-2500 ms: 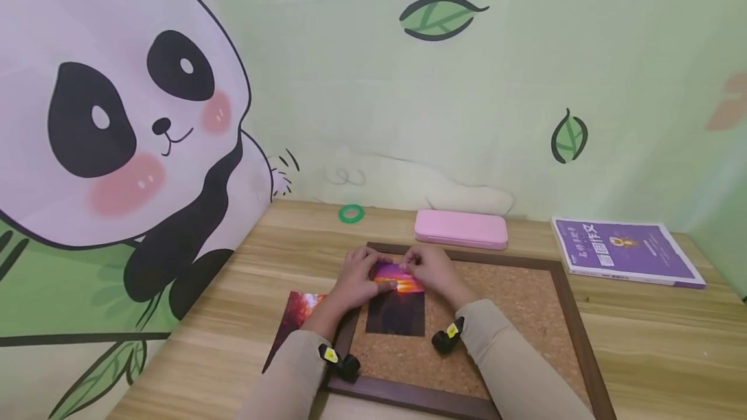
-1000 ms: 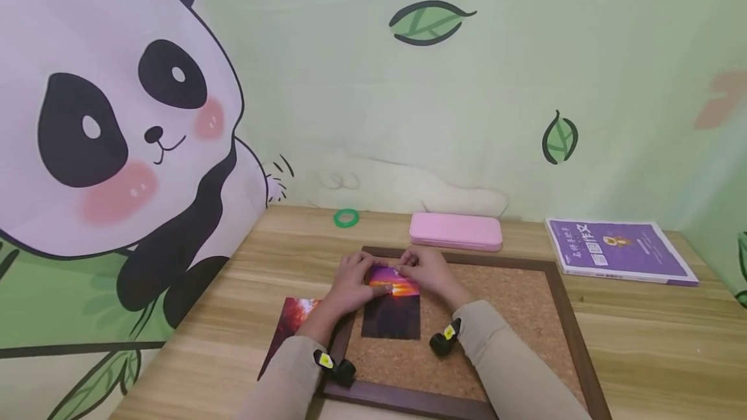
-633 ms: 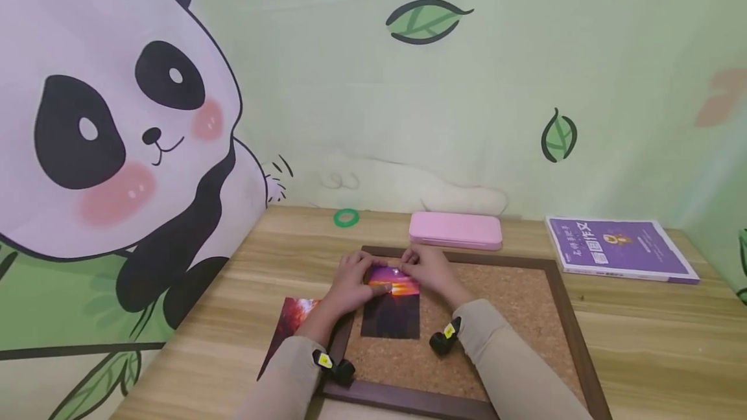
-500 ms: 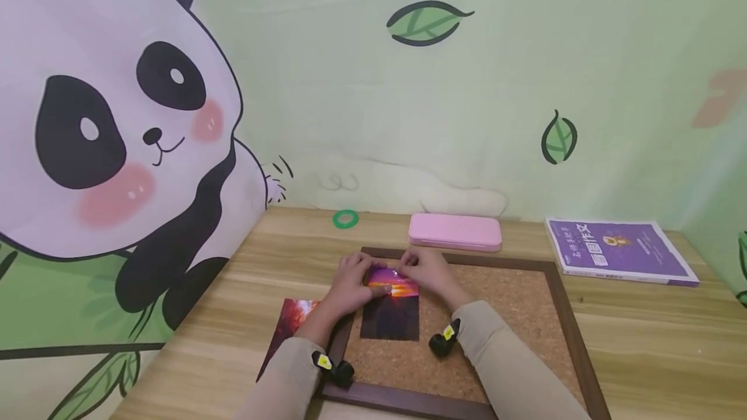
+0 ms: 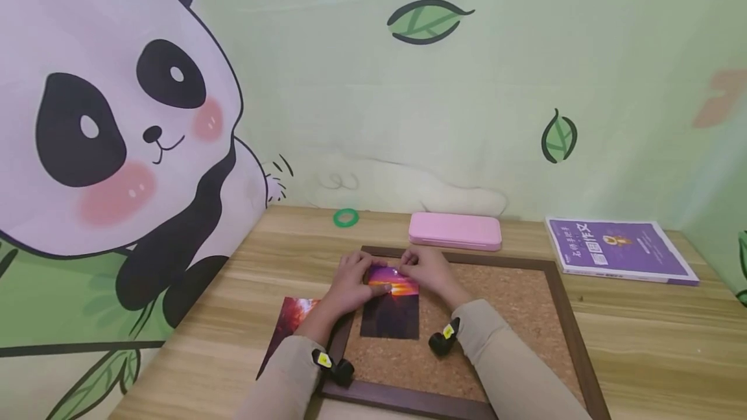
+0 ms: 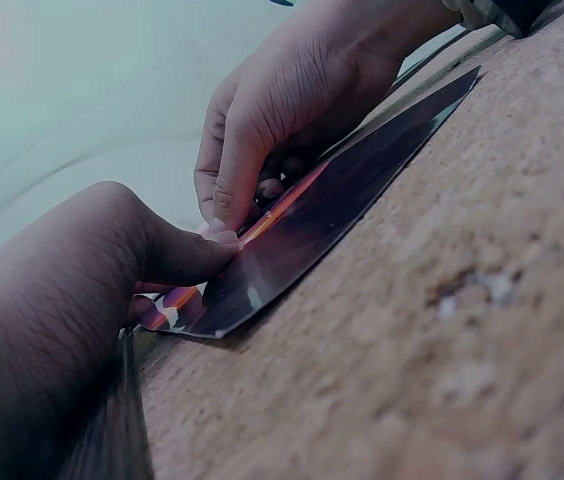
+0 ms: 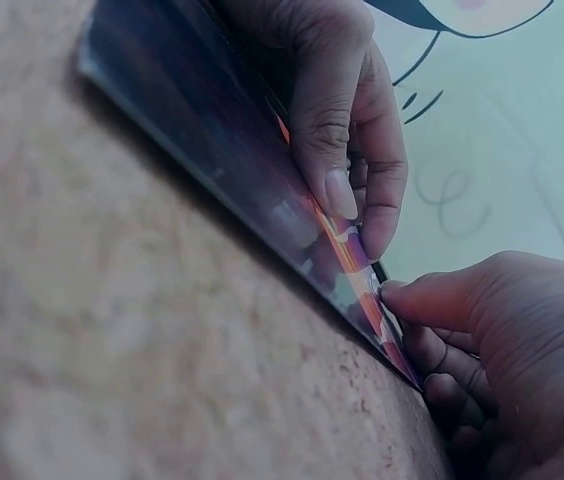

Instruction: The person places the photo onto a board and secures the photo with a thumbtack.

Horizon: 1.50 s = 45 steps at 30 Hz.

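Note:
A glossy sunset photo, purple and orange above a dark lower half, lies over the upper left of a framed cork board. My left hand holds it by the upper left, thumb on its face and fingers at the top edge. At its upper right edge, my right hand pinches with thumb and forefinger. In the right wrist view, the right thumb meets the photo's edge; the other fingers curl below. A small bright spot shows beside these fingertips, too small to identify.
Another photo, reddish, lies left of the board, partly behind the left forearm. Behind the board are a green ring and a pink case. A purple book lies at the right, near the wall.
The head view has shifted slightly since the oldest frame. Both hands keep nearly the same places on the photo, with only tiny finger movement at its top edge.

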{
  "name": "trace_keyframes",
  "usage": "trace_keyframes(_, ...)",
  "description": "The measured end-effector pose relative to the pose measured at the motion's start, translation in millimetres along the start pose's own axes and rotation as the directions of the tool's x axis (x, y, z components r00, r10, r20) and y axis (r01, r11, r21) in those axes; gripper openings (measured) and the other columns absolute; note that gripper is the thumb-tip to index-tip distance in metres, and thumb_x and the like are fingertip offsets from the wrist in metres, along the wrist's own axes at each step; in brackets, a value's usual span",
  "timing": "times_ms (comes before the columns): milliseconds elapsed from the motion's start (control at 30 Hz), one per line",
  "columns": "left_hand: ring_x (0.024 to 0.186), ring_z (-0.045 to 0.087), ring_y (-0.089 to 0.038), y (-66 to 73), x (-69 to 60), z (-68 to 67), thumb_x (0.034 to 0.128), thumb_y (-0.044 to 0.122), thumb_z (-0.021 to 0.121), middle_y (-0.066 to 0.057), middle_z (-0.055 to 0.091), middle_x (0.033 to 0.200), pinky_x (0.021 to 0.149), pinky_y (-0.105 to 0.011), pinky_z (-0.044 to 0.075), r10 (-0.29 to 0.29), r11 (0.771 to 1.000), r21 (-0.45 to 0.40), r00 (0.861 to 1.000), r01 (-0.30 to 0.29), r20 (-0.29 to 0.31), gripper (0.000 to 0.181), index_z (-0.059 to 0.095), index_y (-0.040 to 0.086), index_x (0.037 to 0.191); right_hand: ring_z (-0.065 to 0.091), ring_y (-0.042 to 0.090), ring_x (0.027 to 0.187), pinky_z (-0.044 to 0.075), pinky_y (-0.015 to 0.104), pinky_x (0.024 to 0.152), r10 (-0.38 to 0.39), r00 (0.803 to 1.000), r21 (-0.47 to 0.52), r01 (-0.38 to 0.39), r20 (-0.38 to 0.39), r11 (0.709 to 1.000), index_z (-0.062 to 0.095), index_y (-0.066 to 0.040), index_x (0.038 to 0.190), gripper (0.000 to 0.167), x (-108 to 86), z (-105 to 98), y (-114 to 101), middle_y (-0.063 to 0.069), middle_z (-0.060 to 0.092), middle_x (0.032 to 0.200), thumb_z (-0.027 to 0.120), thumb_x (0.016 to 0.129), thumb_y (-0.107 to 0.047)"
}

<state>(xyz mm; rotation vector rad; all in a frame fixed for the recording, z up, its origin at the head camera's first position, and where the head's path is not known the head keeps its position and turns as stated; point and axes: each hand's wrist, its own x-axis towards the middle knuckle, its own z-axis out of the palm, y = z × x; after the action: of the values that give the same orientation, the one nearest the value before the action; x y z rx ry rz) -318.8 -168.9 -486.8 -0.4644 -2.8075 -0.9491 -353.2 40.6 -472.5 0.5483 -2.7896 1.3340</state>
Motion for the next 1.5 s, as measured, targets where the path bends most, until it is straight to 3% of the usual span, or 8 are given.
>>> trace_keyframes(433,0.112,0.042,-0.027,2.7,1.6,-5.4,0.0818,0.039,0.081,-0.001,0.052,0.117,0.093,-0.047,0.037,0.017,1.0,-0.01,1.0,-0.017,0.021,0.048,0.067,0.019,0.124,0.059,0.015,0.078,0.049,0.035,0.074,-0.029,1.0,-0.003,0.029,-0.002,1.0,0.069,-0.013,0.088,0.008,-1.5,-2,-2,-0.001,0.064,0.082,0.074,0.091,-0.018)
trace_keyframes(600,0.121,0.044,-0.034,9.8,2.1,-36.3,0.0874,0.028,0.078,-0.01,0.046,0.131,0.096,-0.052,0.043,-0.016,0.991,-0.134,0.997,0.026,0.071,0.053,0.06,0.014,0.135,0.058,0.015,0.077,0.049,0.035,0.074,-0.049,0.999,-0.013,0.049,-0.003,0.999,0.069,-0.013,0.088,0.009,-2.0,0,0,-0.002,0.064,0.081,0.075,0.091,-0.019)
trace_keyframes(733,0.124,0.045,-0.038,6.1,3.4,-65.4,0.0915,0.028,0.075,-0.012,0.043,0.137,0.094,-0.054,0.046,-0.055,0.972,-0.223,0.997,0.066,0.053,0.052,0.058,0.012,0.138,0.058,0.015,0.077,0.049,0.035,0.074,-0.049,0.999,-0.027,0.049,-0.005,0.998,0.069,-0.014,0.089,0.01,-1.1,1,1,-0.002,0.064,0.081,0.075,0.091,-0.021)
trace_keyframes(867,0.126,0.044,-0.041,-5.9,3.8,-82.6,0.093,0.031,0.073,-0.015,0.044,0.139,0.093,-0.054,0.046,-0.076,0.964,-0.251,0.995,0.092,0.071,0.053,0.055,0.012,0.139,0.058,0.016,0.077,0.048,0.035,0.074,-0.047,0.999,-0.037,0.046,-0.013,0.998,0.069,-0.015,0.089,0.01,-1.0,-1,0,-0.002,0.064,0.081,0.076,0.091,-0.022)
trace_keyframes(1133,0.13,0.041,-0.046,-25.2,-4.5,-106.3,0.0937,0.034,0.071,-0.021,0.045,0.143,0.098,-0.057,0.042,-0.114,0.972,-0.19,0.983,0.14,0.144,0.057,0.053,0.01,0.142,0.059,0.015,0.079,0.049,0.036,0.074,-0.058,0.998,-0.042,0.057,-0.011,0.997,0.069,-0.013,0.09,0.01,-1.3,-1,-1,-0.001,0.065,0.083,0.075,0.09,-0.022)
trace_keyframes(1267,0.13,0.041,-0.048,-33.9,-11.4,-119.7,0.093,0.028,0.072,-0.026,0.045,0.143,0.1,-0.059,0.04,-0.141,0.973,-0.149,0.968,0.174,0.207,0.058,0.052,0.005,0.143,0.058,0.016,0.078,0.049,0.037,0.074,-0.058,0.998,-0.041,0.057,-0.015,0.998,0.069,-0.013,0.09,0.01,-2.5,-2,-1,-0.001,0.064,0.083,0.075,0.09,-0.021)
trace_keyframes(1333,0.128,0.043,-0.048,-39.0,-16.8,-127.3,0.0912,0.023,0.073,-0.027,0.046,0.141,0.1,-0.059,0.041,-0.171,0.972,-0.116,0.952,0.205,0.253,0.056,0.053,0.002,0.14,0.058,0.016,0.079,0.049,0.037,0.074,-0.059,0.998,-0.038,0.058,-0.016,0.998,0.069,-0.013,0.09,0.011,-2.9,-2,-1,-0.001,0.064,0.083,0.075,0.09,-0.021)
trace_keyframes(1500,0.114,0.054,-0.04,-48.9,-31.2,-142.1,0.0807,0.011,0.078,-0.023,0.057,0.124,0.093,-0.054,0.046,-0.273,0.96,0.04,0.895,0.277,0.352,0.047,0.06,-0.001,0.122,0.058,0.015,0.079,0.049,0.036,0.075,-0.061,0.998,-0.033,0.061,-0.02,0.998,0.069,-0.012,0.09,0.01,-3.6,-2,-2,-0.001,0.064,0.083,0.075,0.09,-0.02)
